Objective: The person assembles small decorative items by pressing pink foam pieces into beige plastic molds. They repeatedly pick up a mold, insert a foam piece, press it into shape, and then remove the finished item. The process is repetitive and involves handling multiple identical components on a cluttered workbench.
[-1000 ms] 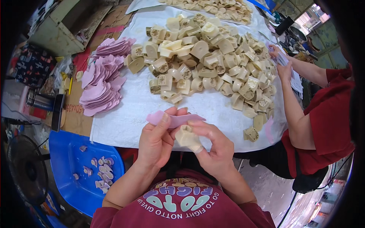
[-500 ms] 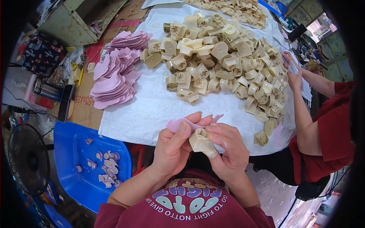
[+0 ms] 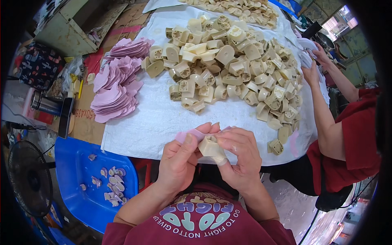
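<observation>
Between my two hands, just above the table's front edge, is a beige plastic shoe heel (image 3: 209, 148), its hollow end facing up. My right hand (image 3: 241, 165) grips it, thumb low on its side and fingers over the top. A thin pink cover piece (image 3: 182, 136) is pinched by my left hand (image 3: 178, 161), thumb on top and fingers behind. It runs along the heel's far side, where my right fingers hide its other end. Beyond my hands lies a large heap of similar beige heels (image 3: 228, 57). Stacked pink cover pieces (image 3: 114, 102) lie to its left.
A blue plastic tub (image 3: 73, 196) at lower left holds several pink-covered heels (image 3: 116, 185). Further left stands a black fan (image 3: 30, 179). At the right, a co-worker's hands (image 3: 312, 69) hold pale sheets (image 3: 306, 51). A white woven sheet (image 3: 134, 141) covers the table.
My right fingers have closed over the pink piece's right end, which stuck out before. The heel has tilted slightly. The co-worker's hands have shifted, with more pale sheets showing. The whole view has shifted slightly.
</observation>
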A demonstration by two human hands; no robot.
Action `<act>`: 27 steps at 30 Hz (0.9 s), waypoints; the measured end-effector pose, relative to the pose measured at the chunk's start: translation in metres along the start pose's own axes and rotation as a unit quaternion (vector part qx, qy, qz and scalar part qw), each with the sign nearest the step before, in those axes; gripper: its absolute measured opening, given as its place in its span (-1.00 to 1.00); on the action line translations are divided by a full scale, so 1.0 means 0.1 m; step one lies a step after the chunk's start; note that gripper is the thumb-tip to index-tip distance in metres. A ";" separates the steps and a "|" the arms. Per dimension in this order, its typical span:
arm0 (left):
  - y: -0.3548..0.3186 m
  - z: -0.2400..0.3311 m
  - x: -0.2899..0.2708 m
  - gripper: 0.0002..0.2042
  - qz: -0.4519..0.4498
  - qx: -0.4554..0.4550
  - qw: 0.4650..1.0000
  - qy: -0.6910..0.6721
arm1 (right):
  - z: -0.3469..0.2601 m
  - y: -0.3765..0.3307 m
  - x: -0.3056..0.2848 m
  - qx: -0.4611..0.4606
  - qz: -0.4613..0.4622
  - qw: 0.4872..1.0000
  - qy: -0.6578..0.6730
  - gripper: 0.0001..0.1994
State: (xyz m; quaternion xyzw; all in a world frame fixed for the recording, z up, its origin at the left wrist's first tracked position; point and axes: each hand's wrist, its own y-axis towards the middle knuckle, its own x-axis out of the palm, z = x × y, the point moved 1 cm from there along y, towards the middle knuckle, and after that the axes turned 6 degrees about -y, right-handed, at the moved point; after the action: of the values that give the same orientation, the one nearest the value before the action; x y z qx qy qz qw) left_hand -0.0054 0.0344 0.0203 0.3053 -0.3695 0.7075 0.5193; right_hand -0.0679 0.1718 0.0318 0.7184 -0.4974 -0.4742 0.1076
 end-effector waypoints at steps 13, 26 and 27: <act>0.03 0.00 -0.16 -0.78 0.047 -0.070 0.981 0.175 | -0.04 0.05 -0.13 -0.007 -0.132 0.978 -0.161 -0.71; 0.24 0.22 -0.23 -0.56 -0.066 -0.139 0.946 0.284 | 0.19 -0.08 -0.10 0.000 -0.123 0.992 -0.038 -0.76; 0.25 0.24 -0.20 -0.50 -0.089 -0.155 0.942 0.283 | 0.18 -0.07 -0.10 -0.007 -0.119 0.992 -0.031 -0.75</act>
State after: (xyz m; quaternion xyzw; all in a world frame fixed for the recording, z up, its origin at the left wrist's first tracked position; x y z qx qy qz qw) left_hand -0.0229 -0.0011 0.0119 0.0398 -0.2842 0.6496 0.7040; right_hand -0.0779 0.1896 0.0238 0.7567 -0.4085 -0.5090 0.0398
